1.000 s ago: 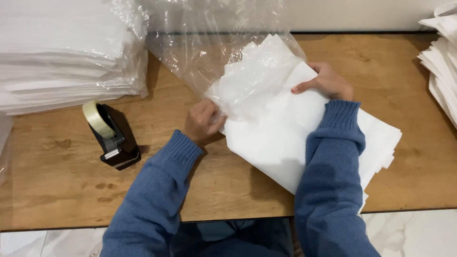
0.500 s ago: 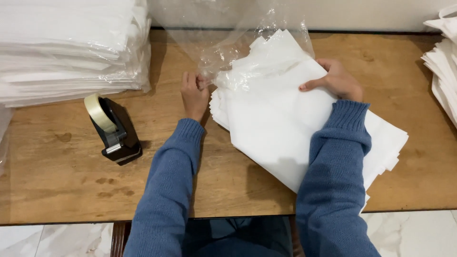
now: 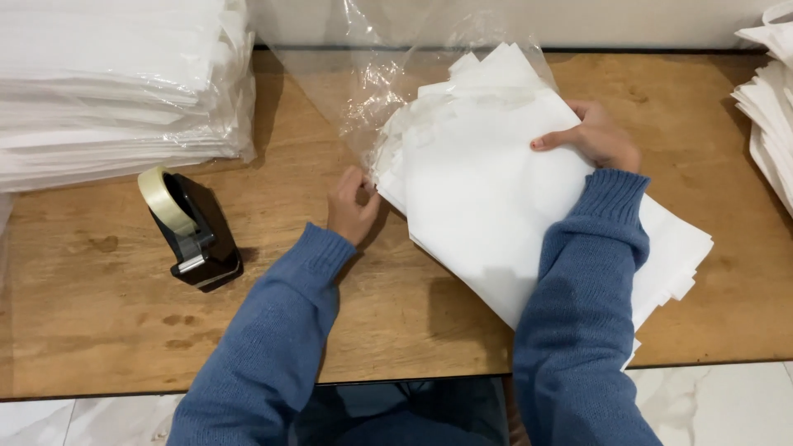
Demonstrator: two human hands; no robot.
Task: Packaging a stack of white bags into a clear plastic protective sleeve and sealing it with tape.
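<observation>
My left hand [image 3: 351, 208] sits at about 9 o'clock from the sheets [image 3: 487, 198], right at the near corner of the stack. Its grip is closed, pinching the edge of the clear bag [image 3: 363, 83] where the plastic meets the paper corner; the fingertips are curled under, so I cannot tell how much film is between them.

My right hand [image 3: 596, 136] lies at 3 o'clock on the stack, palm down on the top sheet, fingers spread and pointing toward 9 o'clock. Its grip is open, pressing flat on the paper and clasping nothing.

The sheets are white, a thick pile fanned a little at the edges, lying aslant on the bench [image 3: 107, 314]. The far end, toward 12 o'clock, is already inside the mouth of the bag; the near end, toward 5 o'clock, sticks out bare past my right sleeve and reaches the bench's front edge. The bag is crumpled and glossy, rising from the stack toward the wall at 12 o'clock.

At 9 o'clock from my left hand, well apart from it, stands a black tape dispenser [image 3: 198, 239] with a pale roll on top. Beyond it, at 10 o'clock, is a tall pile of bagged packs [image 3: 116, 91] of white paper. At 3 o'clock, at the bench's right end, lies another loose pile [image 3: 768, 124] of white paper, cut off by the frame edge.
</observation>
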